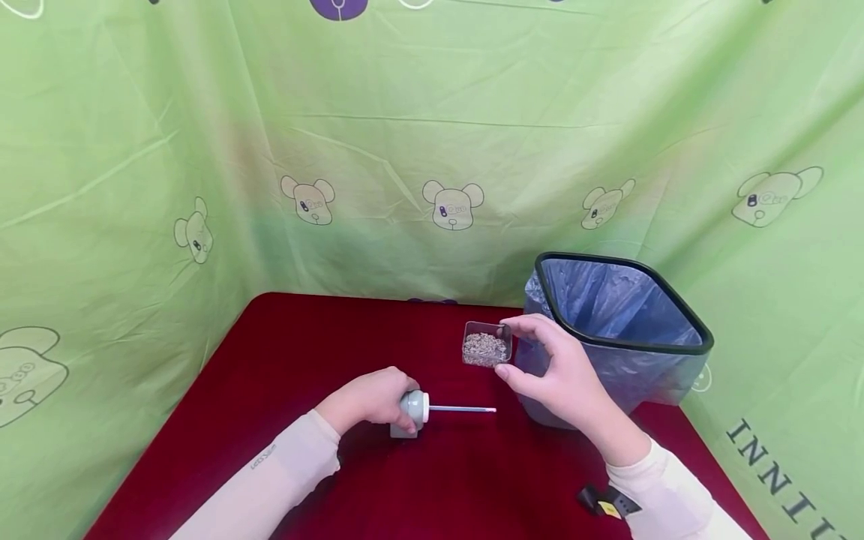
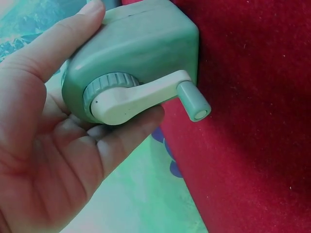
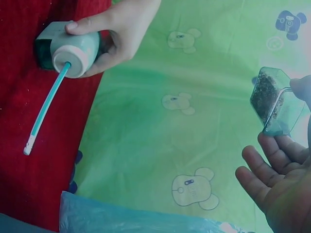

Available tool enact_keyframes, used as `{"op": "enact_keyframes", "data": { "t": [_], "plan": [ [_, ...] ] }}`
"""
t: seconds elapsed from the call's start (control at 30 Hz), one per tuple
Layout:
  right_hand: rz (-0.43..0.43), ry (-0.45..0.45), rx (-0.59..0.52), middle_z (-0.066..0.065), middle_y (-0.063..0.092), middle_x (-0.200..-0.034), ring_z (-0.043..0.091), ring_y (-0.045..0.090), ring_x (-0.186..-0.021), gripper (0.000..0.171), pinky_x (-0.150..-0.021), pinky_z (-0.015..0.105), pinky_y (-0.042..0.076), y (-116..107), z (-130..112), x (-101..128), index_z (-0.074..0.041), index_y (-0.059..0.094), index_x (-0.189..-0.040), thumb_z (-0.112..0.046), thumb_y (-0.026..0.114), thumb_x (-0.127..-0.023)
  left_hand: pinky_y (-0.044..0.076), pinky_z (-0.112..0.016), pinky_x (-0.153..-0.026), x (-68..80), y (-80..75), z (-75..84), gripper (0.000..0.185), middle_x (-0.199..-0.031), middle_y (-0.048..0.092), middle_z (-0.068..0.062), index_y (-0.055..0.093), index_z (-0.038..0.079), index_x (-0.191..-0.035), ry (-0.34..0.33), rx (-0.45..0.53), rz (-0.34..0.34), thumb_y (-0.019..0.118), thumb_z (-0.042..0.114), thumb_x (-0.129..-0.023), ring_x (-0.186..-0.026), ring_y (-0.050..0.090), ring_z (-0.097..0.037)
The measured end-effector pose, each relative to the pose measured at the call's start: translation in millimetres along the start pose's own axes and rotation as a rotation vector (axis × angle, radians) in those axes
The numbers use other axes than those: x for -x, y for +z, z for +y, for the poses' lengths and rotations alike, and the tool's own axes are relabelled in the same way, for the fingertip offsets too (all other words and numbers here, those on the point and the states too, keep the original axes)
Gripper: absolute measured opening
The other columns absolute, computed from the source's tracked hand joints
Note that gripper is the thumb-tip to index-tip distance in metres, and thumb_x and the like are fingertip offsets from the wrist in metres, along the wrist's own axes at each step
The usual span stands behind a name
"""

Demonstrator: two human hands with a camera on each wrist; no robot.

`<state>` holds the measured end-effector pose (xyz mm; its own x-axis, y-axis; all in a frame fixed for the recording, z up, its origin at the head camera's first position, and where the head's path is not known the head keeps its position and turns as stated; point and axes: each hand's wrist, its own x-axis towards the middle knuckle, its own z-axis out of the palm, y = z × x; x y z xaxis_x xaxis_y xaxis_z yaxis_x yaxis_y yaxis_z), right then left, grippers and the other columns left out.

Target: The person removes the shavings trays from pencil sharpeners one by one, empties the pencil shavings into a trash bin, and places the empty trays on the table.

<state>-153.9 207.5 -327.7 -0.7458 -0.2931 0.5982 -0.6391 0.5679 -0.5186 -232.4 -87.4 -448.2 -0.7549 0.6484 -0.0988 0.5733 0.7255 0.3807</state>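
In the head view my left hand [image 1: 370,397] grips a grey-green crank pencil sharpener [image 1: 413,411] close over the red table. A long pencil [image 1: 462,409] sticks out of its white front ring, pointing right, with a pale end. The left wrist view shows the sharpener's back, where a cream crank [image 2: 146,94] has a green knob. My right hand [image 1: 563,375] pinches a small clear tray [image 1: 487,345] between thumb and finger, raised above the table. Pencil shavings [image 1: 484,346] lie inside the tray. Its other fingers extend loosely in the right wrist view.
To the right, just beyond my right hand, stands a bin [image 1: 705,337] with a black rim and a bluish plastic liner [image 1: 607,300]. The red-covered table [image 1: 324,337] has green patterned curtains [image 1: 405,135] behind and at both sides.
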Motion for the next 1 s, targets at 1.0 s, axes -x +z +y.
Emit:
{"op": "enact_keyframes", "data": {
  "t": [1.0],
  "plan": [
    [0.05,0.05,0.048,-0.001,0.069,-0.118,0.003,0.058,-0.11,0.056,-0.093,0.02,0.043,-26.7,-3.6,-4.4,-0.016,0.067,-0.128,-0.009,0.087,-0.077,0.053,-0.024,-0.07,0.7,0.8,0.2,0.053,-0.091,0.067,0.008,0.072,0.011,-0.114,0.007,0.006,0.008,0.092,0.038,-0.073,-0.076,0.059,-0.006]
  ]
}}
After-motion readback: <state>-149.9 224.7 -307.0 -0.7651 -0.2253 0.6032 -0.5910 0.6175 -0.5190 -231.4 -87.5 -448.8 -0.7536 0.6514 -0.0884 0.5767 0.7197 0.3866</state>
